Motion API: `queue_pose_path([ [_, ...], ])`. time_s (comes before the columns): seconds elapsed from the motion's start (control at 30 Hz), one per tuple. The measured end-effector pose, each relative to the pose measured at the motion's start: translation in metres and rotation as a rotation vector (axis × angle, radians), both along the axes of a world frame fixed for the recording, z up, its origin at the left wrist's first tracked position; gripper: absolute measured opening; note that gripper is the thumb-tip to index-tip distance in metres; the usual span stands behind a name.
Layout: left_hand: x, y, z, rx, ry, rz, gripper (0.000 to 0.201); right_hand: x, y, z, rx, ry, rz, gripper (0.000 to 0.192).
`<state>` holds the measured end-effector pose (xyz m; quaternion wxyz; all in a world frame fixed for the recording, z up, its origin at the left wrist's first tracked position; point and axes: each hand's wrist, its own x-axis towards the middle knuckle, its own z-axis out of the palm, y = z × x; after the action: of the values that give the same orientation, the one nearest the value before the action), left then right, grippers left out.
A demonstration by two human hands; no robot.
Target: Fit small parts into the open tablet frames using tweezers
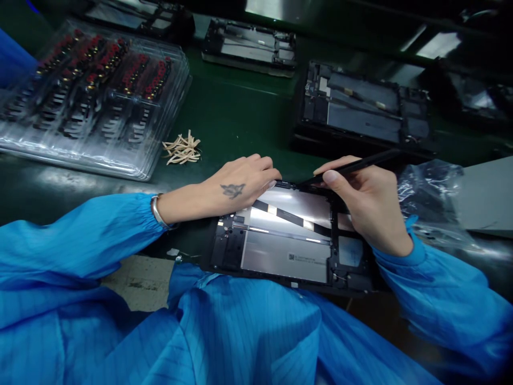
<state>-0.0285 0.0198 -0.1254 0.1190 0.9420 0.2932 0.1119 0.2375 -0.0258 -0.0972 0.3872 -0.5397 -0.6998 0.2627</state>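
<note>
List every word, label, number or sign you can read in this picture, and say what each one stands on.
No text here can be read.
Small label with a square code on the silver panel of the opened device: printed, too small and blurred to read.
Parts in the clear plastic tray: no legible marking.
Other opened devices further back: nothing legible.
Left hand: a tattooed figure, no letters.
Thin black tool in the right hand: no marking visible.

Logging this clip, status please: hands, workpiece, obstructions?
Left hand pressing open tablet top edge. Right hand shut on black tool, tip at same edge. Nothing blocking.
</note>
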Motion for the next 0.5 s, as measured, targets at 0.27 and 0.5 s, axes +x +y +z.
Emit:
queue_pose_path([
  [0.27, -0.0002, -0.0024, 0.0033, 0.021, 0.004, -0.007, 0.038, -0.0016, 0.0012, -0.0002, -0.07, 0.101, -0.032, 0.025],
  [0.5, 0.0035, -0.0051, 0.008, 0.066, 0.068, 0.023, 0.038, 0.0031, 0.0055, -0.0077, -0.209, 0.296, -0.097, 0.025],
])
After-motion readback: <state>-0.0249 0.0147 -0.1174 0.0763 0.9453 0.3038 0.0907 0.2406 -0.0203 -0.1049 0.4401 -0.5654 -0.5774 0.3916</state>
